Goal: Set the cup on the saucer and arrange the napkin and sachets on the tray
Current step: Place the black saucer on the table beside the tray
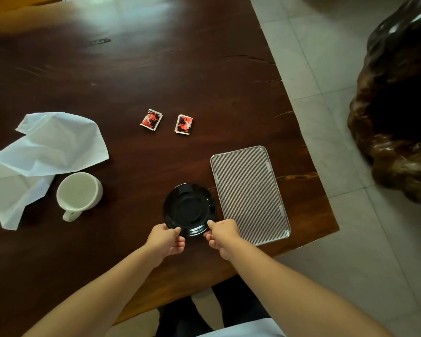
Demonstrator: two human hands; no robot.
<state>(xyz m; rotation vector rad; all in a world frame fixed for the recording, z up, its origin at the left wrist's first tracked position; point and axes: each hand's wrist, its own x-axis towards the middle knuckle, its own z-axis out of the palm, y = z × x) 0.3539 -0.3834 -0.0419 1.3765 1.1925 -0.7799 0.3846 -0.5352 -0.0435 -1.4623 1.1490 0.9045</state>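
A black glossy saucer point(189, 209) lies on the dark wooden table point(156, 74), its right edge beside the ribbed silver tray point(249, 193). My left hand point(165, 239) pinches the saucer's near-left rim and my right hand point(223, 235) pinches its near-right rim. A white empty cup point(79, 193) stands to the left with its handle toward me. Behind and left of the cup lies a crumpled white napkin point(46, 152). Two red sachets point(151, 119) point(184, 124) lie side by side farther back, in the middle of the table.
The table's right edge runs diagonally just past the tray, with pale floor tiles point(326, 69) beyond. A large dark carved wooden stump point(399, 105) stands on the floor at right. My legs show below the near table edge.
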